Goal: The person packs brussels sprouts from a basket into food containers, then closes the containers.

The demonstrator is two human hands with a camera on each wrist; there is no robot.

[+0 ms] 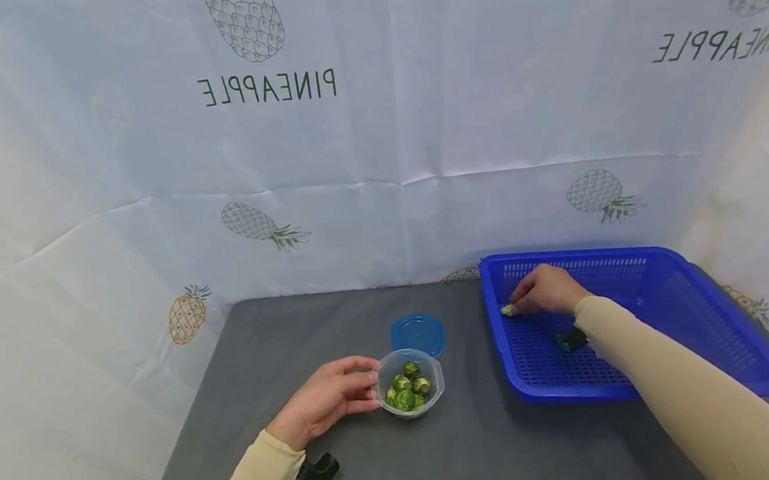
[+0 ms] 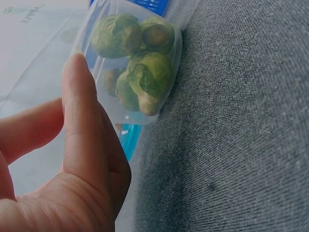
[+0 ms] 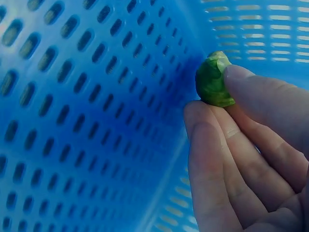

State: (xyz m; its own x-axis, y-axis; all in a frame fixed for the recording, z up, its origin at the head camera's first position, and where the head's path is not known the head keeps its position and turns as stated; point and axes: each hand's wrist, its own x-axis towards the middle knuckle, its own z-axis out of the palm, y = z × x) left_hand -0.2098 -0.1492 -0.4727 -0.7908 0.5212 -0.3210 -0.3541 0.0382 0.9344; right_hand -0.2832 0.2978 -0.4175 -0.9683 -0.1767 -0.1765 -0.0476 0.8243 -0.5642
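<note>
My right hand (image 1: 548, 289) reaches into the left part of a blue plastic basket (image 1: 734, 393). Between its thumb and fingertips it pinches a green Brussels sprout (image 3: 211, 79), close to the basket's wall. At the middle of the table, my left hand (image 1: 328, 395) lies beside a clear plastic container (image 1: 439, 380), its fairly straight fingers at the left side and rim. Inside the container sit several Brussels sprouts (image 1: 405, 399), also seen through its wall in the left wrist view. A blue lid (image 1: 418, 335) lies flat just behind the container.
Dark grey cloth covers the table (image 1: 461, 467). White curtains (image 1: 398, 123) printed with pineapples hang behind and along both sides. The basket's raised, slotted walls surround the right hand. Black wrist devices (image 1: 319, 470) show below both sleeves.
</note>
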